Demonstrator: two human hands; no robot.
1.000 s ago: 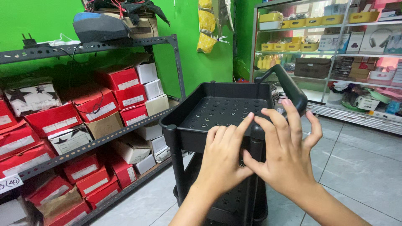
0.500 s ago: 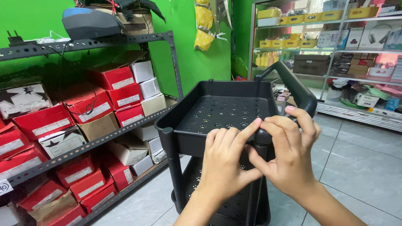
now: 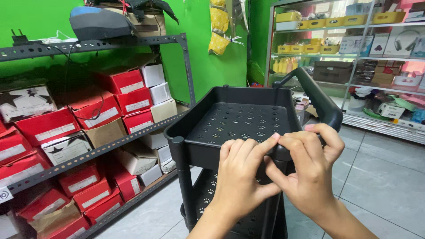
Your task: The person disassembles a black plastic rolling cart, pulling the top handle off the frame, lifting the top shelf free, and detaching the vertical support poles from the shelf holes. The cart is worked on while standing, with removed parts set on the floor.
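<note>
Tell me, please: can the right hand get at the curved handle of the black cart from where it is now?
Probably yes. The right hand rests at the near corner of the top tray, and the handle rises just above it with nothing between them.

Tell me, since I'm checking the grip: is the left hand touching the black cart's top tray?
Touching. The head view shows the left hand with its fingers laid over the near rim of the black cart's top tray, beside the right hand.
</note>
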